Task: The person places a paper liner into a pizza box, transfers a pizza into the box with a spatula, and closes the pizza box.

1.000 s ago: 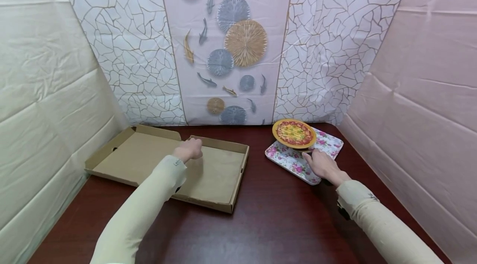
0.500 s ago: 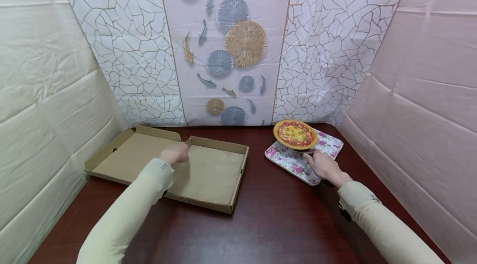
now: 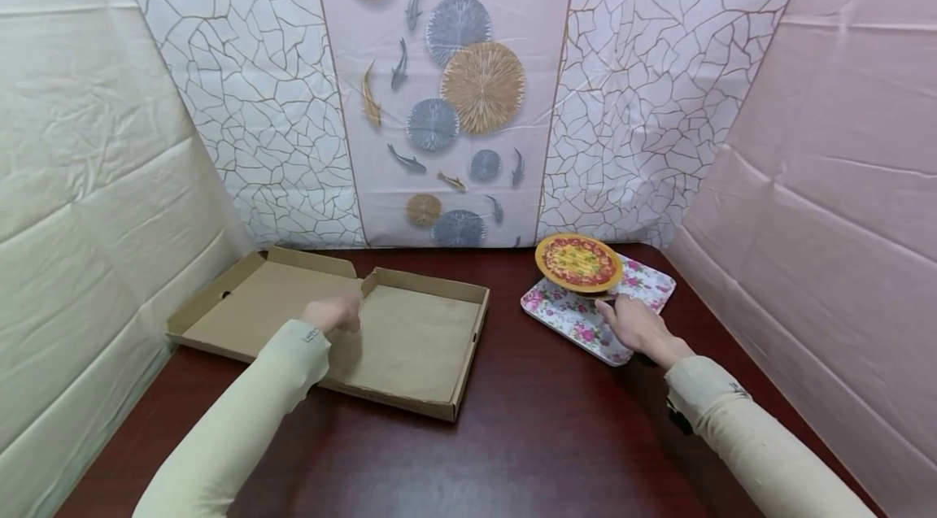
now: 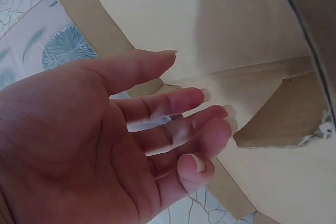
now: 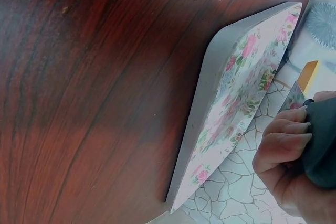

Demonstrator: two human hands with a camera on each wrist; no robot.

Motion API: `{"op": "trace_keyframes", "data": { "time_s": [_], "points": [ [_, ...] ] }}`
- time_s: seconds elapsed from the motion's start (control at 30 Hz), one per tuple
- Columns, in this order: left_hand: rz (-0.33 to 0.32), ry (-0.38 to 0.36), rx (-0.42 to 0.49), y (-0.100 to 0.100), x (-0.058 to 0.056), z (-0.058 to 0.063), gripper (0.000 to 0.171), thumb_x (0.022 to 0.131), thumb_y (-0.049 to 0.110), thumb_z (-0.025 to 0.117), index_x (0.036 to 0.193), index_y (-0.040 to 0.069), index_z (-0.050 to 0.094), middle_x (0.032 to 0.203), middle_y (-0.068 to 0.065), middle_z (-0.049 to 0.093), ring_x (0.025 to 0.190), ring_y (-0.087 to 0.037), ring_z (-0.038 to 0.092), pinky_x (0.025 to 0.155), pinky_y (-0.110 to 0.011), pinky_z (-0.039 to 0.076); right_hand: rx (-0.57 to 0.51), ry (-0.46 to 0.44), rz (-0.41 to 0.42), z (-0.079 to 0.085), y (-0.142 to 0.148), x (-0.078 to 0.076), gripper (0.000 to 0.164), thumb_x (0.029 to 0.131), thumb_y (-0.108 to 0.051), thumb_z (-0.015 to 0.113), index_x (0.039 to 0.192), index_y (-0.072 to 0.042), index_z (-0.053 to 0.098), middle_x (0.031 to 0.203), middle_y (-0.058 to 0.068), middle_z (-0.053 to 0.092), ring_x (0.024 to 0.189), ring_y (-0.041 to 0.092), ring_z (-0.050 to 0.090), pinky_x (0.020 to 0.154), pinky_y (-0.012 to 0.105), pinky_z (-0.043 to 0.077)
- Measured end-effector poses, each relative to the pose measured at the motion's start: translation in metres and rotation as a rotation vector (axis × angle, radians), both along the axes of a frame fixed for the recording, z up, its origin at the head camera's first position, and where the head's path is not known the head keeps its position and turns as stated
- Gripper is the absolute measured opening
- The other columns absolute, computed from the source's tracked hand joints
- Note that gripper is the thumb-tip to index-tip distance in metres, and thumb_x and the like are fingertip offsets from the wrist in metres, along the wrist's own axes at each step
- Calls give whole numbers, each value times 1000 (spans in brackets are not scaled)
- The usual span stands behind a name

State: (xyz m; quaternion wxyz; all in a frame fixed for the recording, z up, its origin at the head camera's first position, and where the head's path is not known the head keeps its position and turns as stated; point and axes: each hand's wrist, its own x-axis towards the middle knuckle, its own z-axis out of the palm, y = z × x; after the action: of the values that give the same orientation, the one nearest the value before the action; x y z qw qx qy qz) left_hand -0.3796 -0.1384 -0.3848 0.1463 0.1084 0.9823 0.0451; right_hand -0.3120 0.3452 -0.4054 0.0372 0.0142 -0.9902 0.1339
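A small round pizza is held up just above a floral tray at the right. My right hand grips a dark handle beneath it; the pizza's orange rim shows past my fingers. An open cardboard pizza box lies at the left with its lid folded flat. My left hand hovers over the fold between lid and base. Its fingers are loosely spread and hold nothing, and a cardboard corner flap lies just beyond them.
The dark wooden table is boxed in by fabric walls on the left, back and right. The tray sits close to the right wall. Bare wood shows between the box and the tray and along the near edge.
My left hand has let go of the box's back wall and drawn back to the left, its fingers opening. The right hand and pizza have hardly moved.
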Motion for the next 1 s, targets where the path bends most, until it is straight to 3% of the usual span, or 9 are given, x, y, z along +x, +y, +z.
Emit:
{"op": "trace_keyframes", "data": {
  "time_s": [0.3,0.4,0.63,0.8,1.0],
  "points": [
    [-26,20,-42,-7,-2,2,17,72,-2,52,88,4,53,85,-13,54,79,-26,51,70,-39,45,2,27,21,1,-4,-1,49,95,-41,33,56,-12,42,52,1,39,43,15,35,41,28,30],
    [-14,27,-71,-9,-1,2,20,69,-5,51,87,5,53,84,-13,53,76,-26,50,64,-36,43,0,49,25,1,-6,-3,49,95,-40,34,55,-12,41,51,1,38,43,15,36,41,28,30],
    [-15,46,-91,-14,3,3,18,62,-10,46,65,8,46,68,-9,48,60,-20,41,48,-27,34,-15,44,31,4,-10,-4,48,95,-41,35,59,-10,45,53,3,42,44,16,40,43,28,33],
    [1,30,-81,-17,8,4,20,61,-11,46,62,9,47,68,-8,51,61,-19,44,49,-27,38,-7,46,34,8,-11,-2,45,95,-41,35,67,-7,47,59,6,45,48,18,44,45,29,34],
    [9,15,-87,-18,11,4,19,61,-12,50,63,7,52,71,-9,54,63,-21,49,49,-28,42,-7,55,56,10,-13,-3,47,95,-41,35,64,-8,46,55,4,44,44,17,43,43,28,33]
  ]
}}
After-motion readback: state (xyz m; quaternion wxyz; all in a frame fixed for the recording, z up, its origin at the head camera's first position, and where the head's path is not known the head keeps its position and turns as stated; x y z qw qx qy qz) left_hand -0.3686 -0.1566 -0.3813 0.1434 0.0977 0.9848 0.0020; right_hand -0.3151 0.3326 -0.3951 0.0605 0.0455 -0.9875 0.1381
